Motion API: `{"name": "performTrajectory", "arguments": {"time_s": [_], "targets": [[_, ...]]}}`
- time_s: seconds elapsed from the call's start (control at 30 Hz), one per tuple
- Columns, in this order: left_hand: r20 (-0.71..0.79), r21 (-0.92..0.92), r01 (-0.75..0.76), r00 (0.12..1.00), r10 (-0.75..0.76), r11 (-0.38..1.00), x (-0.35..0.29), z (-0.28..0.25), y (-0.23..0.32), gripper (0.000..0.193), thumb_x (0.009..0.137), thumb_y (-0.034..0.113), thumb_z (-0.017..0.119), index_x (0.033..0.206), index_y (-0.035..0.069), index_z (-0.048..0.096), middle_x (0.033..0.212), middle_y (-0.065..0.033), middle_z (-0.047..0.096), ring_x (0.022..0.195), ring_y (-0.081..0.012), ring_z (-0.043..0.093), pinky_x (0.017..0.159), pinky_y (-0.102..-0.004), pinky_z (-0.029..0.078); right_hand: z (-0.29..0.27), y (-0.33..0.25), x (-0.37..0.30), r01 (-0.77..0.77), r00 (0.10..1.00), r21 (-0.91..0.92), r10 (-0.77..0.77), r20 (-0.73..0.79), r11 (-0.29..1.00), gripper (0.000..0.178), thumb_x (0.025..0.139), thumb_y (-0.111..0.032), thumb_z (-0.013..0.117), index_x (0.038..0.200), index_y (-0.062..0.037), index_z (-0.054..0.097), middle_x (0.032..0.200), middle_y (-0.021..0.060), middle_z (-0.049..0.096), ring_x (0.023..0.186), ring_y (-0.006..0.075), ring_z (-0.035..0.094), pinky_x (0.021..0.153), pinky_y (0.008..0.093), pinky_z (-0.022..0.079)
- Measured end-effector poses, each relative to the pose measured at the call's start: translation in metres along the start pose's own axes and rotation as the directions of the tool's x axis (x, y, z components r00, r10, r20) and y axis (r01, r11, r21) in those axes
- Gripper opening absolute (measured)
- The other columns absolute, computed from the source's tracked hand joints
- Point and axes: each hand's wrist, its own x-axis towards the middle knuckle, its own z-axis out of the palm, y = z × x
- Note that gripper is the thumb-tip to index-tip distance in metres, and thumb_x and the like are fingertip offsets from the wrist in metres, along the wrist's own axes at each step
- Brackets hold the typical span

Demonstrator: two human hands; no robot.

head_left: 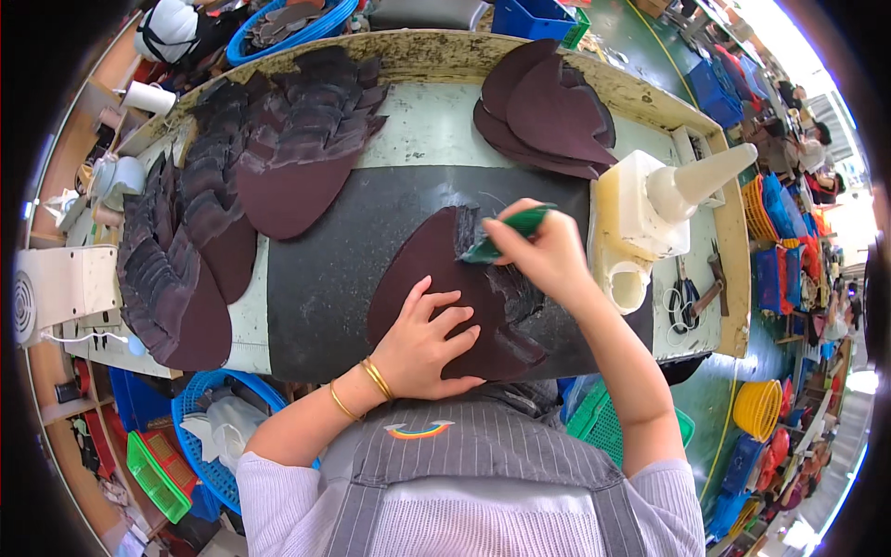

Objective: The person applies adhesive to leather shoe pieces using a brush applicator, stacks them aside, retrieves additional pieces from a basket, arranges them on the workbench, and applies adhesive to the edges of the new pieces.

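A dark maroon leaf-shaped sheet piece (413, 265) lies on a black mat (311, 311) in front of me. My left hand (432, 339) rests on it with fingers spread, holding nothing. In my right hand (548, 251) is a green scraper (481, 251), gripped between thumb and fingers. Its lower edge touches the sheet piece near the upper right margin, where a dark, slightly shiny smear runs along the border. The grip covers part of the scraper.
Fanned stacks of similar pieces (292, 195) with smeared edges lie at left. Smooth pieces (557, 116) are piled at the far right. A white squeeze bottle (636, 200) stands right of the mat, near scissors (684, 297) and a hammer (715, 278). A raised rim (427, 45) borders the table.
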Motion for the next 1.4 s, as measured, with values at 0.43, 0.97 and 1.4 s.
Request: {"name": "performTrajectory", "arguments": {"time_s": [0.43,0.97,1.4], "targets": [[-0.002,0.011,0.036,0.999,-0.036,0.999,0.002,0.005,0.003,0.055,0.054,0.04,0.08,0.086,0.004,0.053,0.101,-0.0123,0.048,0.11,-0.0333,0.045,0.104,-0.0592,0.028,-0.01,-0.007,-0.033,-0.098,0.988,-0.191,0.119,0.101,0.977,0.021,0.079,-0.013,0.068,0.071,0.0005,0.055,0.055,0.0041,0.056,0.049,0.007,0.051,0.047,0.0258,0.042],[-0.001,-0.058,0.155,0.988,-0.155,0.986,0.001,0.001,0.005,0.061,0.059,0.043,0.08,0.096,0.007,0.047,0.106,-0.0112,0.045,0.11,-0.0302,0.043,0.105,-0.0524,0.026,-0.044,-0.033,-0.042,-0.058,0.997,-0.015,0.059,0.055,0.998,0.007,0.078,0.003,0.064,0.08,0.0004,0.058,0.077,0.0037,0.06,0.065,0.0074,0.056,0.056,0.0221,0.044],[0.045,-0.099,0.184,0.983,-0.18,0.978,0.001,-0.006,0.016,0.06,0.054,0.026,0.075,0.103,-0.001,0.054,0.114,-0.017,0.049,0.119,-0.0334,0.044,0.107,-0.0518,0.026,0.01,0.018,0.055,0.504,0.863,-0.376,-0.443,0.241,0.778,0.015,0.071,-0.002,0.069,0.076,-0.0013,0.055,0.072,0.0092,0.057,0.063,0.0229,0.056,0.06,0.0311,0.047]]}}
